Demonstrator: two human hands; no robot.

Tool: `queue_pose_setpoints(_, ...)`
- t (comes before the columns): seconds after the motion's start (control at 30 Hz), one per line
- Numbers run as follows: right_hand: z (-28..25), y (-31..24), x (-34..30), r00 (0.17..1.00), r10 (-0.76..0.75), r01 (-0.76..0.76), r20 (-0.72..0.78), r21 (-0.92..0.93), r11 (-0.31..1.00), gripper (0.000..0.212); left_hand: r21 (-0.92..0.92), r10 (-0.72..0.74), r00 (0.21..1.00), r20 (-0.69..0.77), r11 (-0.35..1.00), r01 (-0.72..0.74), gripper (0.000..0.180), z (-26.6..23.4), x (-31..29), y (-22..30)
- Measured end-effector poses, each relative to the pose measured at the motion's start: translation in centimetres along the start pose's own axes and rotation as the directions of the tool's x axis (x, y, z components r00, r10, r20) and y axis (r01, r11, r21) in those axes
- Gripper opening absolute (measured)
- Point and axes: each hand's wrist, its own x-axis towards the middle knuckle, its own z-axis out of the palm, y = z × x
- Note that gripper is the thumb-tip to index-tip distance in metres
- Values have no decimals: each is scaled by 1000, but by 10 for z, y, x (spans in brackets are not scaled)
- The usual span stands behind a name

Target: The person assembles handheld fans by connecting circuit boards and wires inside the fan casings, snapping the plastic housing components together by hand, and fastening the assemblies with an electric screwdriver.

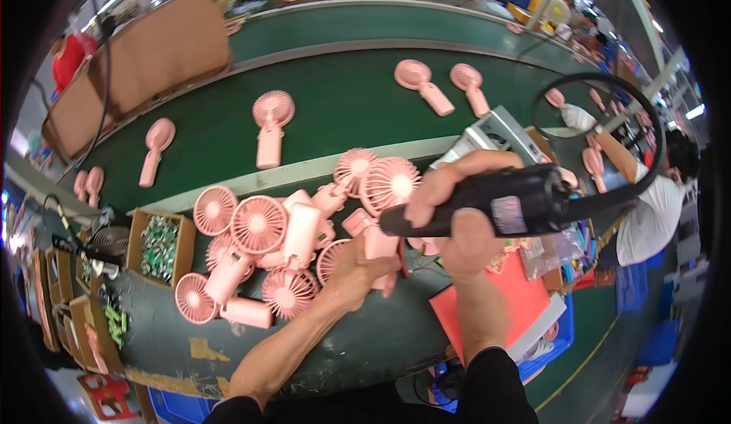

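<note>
My left hand point(352, 273) is closed around the pink handle of a handheld fan point(378, 243) at the middle of the bench. A corded black electric screwdriver point(499, 201) lies nearly level in my right hand point(470, 250), fingers over its top and thumb along its side. Its narrower end points left and overlaps the held fan's handle in view; whether they touch cannot be made out. Left of my hands spreads a pile of pink handheld fans point(259, 224), some with open-ribbed heads, lying over one another.
Beyond the bench runs a green conveyor belt point(343, 92) carrying spaced pink fans. A cardboard box point(185, 250) of small circuit boards stands left. A red sheet point(512, 298) lies right, below the screwdriver's thick cable point(661, 146). A co-worker's gloved hand point(579, 118) reaches over the belt.
</note>
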Motion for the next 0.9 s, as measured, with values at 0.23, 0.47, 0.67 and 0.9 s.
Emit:
queue_pose_setpoints(0.23, -3, -9, 5, 996, -82, 78, -46, -80, 994, 48, -15, -5, 999, -35, 1000, 4, 19, 5, 4, 0)
queue_pose_setpoints(0.47, -57, -20, 33, 818, -269, 56, -509, -395, 917, 17, -18, 21, 997, -78, 1000, -23, 25, 2, 5, -8)
queue_pose_setpoints(0.67, -66, 11, 45, 852, -178, -117, -492, -511, 851, 13, -48, 32, 998, -62, 998, -35, 29, 1, 6, -7)
queue_pose_setpoints(0.9, -56, 12, 41, 867, -57, -159, -496, -381, 911, 14, -85, 64, 996, -59, 994, -69, 28, 4, 7, -5)
